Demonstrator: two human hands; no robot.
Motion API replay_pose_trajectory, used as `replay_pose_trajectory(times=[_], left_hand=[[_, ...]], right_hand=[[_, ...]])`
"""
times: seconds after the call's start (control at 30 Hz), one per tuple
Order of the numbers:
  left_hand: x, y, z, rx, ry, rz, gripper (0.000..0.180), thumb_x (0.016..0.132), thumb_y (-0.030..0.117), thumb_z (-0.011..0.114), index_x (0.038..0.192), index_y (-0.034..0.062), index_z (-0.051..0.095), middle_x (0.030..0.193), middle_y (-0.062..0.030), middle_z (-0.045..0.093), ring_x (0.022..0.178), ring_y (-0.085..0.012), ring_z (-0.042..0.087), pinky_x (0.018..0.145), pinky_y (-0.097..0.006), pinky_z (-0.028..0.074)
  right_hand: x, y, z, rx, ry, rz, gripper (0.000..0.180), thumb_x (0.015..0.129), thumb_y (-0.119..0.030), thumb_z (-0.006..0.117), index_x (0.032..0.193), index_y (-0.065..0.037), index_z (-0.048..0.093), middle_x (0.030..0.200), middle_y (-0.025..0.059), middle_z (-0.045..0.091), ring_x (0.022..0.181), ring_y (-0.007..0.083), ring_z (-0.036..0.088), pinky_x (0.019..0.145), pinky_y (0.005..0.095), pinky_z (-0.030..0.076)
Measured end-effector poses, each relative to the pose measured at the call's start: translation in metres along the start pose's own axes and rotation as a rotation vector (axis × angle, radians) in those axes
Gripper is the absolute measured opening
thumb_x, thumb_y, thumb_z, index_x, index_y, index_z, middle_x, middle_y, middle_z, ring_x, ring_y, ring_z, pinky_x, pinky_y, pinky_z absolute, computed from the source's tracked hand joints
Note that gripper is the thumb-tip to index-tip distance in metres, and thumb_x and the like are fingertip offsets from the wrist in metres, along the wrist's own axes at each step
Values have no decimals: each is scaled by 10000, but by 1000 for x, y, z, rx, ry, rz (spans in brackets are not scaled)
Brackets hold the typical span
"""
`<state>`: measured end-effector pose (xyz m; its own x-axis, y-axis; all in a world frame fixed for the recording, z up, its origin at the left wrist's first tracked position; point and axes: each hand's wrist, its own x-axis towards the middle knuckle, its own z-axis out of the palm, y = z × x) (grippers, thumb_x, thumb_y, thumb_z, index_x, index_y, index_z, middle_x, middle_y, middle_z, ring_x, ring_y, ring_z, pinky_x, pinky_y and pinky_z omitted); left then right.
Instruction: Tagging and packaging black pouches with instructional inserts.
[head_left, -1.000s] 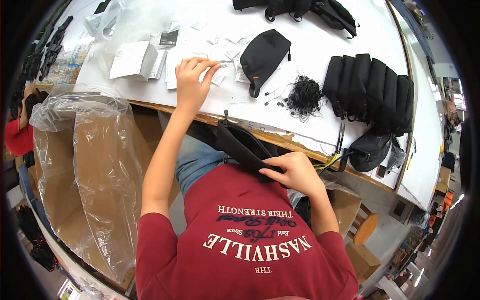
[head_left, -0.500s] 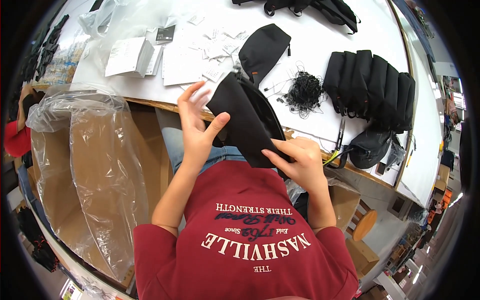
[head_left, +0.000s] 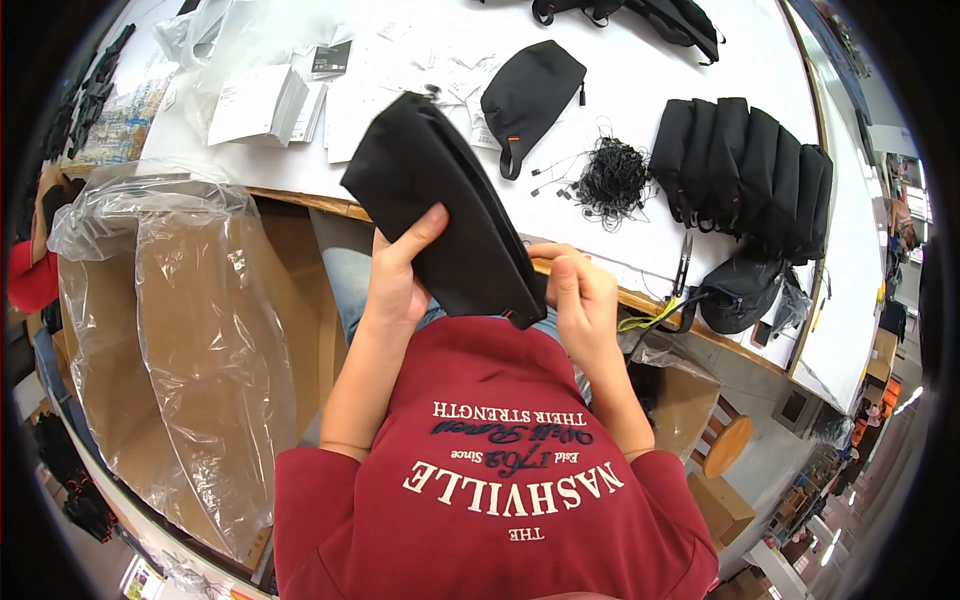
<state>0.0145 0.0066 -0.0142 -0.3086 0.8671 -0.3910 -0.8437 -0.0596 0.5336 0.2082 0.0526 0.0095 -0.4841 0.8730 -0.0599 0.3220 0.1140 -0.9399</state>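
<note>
Both hands grip a black fabric pouch (head_left: 445, 205) over the near worktop (head_left: 640, 70) edge, left hand (head_left: 398, 280) clasping its side, right hand (head_left: 580, 295) pinching its near corner; inspection under way, likely needing careful turning.

Cluttered white tabletop (head_left: 640, 90) above a bag-lined carton

A row of folded black pouches (head_left: 745, 170) sits at two o'clock, a tangle of black cords (head_left: 612, 178) beside it, paper stacks (head_left: 262, 100) at eleven; the clear plastic bag (head_left: 190, 330) fills nine o'clock.

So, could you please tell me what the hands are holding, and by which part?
Both hands hold one black fabric pouch. The left hand has its grip on the pouch's lower left edge, thumb on top; the right hand pinches its lower end.
</note>
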Motion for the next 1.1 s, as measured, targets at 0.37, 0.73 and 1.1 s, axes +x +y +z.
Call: replay_pose_trajectory(times=[0.37,0.73,1.1], left_hand=[[-10,-10,20,312,-242,-351,497,752,76,739,1193,-30,537,1060,-110,639,954,-176,628,843,-301,512],[11,-23,-5,-118,-88,-595,257,852,120,654,1074,-6,627,950,-112,691,815,-202,684,743,-322,567],[35,-16,-45,-456,-152,-506,312,961,246,493,1040,-32,611,882,-208,647,727,-309,669,681,-395,587]], right_hand=[[32,-23,-16,-186,305,-292,253,825,-55,685,1070,-41,624,958,46,647,482,35,370,445,188,291],[24,-27,-19,-311,71,-332,116,757,-22,719,858,-49,667,883,51,642,649,175,635,536,273,485],[4,-24,-8,-61,-278,-290,131,739,8,717,857,-20,666,795,33,637,618,137,577,507,238,427]])
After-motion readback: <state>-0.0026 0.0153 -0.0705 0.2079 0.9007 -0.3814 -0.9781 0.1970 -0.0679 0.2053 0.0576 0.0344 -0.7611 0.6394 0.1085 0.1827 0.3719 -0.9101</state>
